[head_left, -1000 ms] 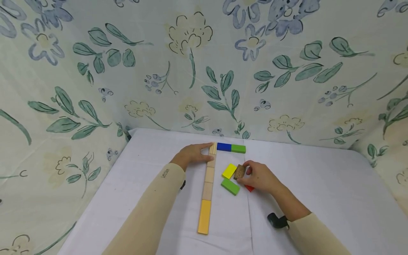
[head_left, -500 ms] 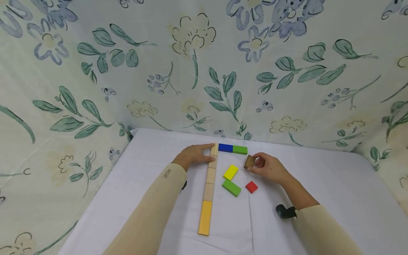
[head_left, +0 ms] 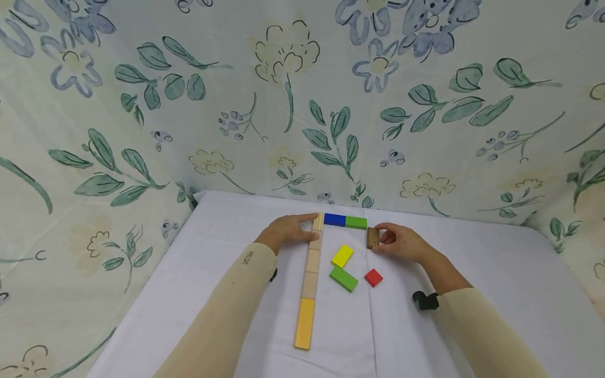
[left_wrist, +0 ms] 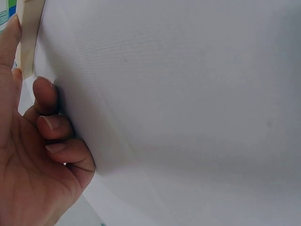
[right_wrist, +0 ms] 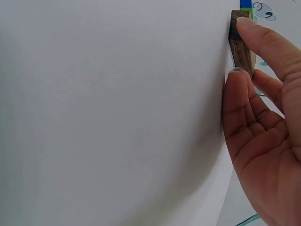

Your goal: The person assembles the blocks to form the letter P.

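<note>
My right hand [head_left: 402,243] pinches a dark brown wooden block [head_left: 373,238] between thumb and fingers, close over the cloth below the green end of a short row. That row is a blue block [head_left: 334,219] and a green block [head_left: 356,222] end to end. My left hand [head_left: 288,229] rests its straight index finger and its thumb against the left side of the pale wooden blocks [head_left: 312,260] at their far end. In the left wrist view its other fingers are curled beside the pale block [left_wrist: 31,35]. An orange-yellow block [head_left: 304,324] makes the near end of this long line.
Loose on the white cloth [head_left: 227,226] inside the corner lie a yellow block [head_left: 342,255], a second green block [head_left: 343,279] and a small red block [head_left: 373,277]. A flowered curtain [head_left: 283,105] hangs behind the table.
My right hand has carried the brown block from beside the yellow block, away and to the right, and turned it lengthwise. The red block beneath is uncovered. My left hand stays put.
</note>
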Demonstrator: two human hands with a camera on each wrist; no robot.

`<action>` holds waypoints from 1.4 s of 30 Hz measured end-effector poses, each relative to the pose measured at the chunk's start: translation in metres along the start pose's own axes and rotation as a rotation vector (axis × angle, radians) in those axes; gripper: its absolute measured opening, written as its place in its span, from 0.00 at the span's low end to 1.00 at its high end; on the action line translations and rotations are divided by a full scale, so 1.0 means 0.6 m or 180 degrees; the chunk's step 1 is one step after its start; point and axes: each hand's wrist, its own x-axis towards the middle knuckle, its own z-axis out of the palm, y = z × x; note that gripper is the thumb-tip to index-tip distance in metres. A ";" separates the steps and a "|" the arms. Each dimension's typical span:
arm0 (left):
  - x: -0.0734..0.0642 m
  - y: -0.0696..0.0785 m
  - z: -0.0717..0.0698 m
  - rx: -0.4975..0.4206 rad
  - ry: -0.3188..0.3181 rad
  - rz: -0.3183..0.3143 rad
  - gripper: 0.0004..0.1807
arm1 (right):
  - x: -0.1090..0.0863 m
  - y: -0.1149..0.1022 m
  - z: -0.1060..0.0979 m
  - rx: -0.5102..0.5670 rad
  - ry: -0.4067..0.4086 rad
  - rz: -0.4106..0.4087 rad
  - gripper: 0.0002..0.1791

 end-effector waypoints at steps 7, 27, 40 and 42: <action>0.007 -0.003 0.003 -0.0015 0.0016 -0.0021 0.43 | 0.003 -0.003 -0.003 -0.0009 -0.0084 0.0021 0.41; 0.001 -0.003 0.001 0.0008 0.0013 0.0046 0.42 | 0.004 -0.004 -0.004 0.0036 -0.0161 0.0015 0.40; 0.001 -0.003 0.002 0.0024 0.0035 0.0070 0.42 | 0.004 -0.004 -0.001 0.0098 -0.0144 0.0081 0.44; 0.002 -0.004 0.002 0.0017 0.0031 0.0061 0.42 | 0.003 -0.005 0.000 0.0117 -0.0127 0.0083 0.45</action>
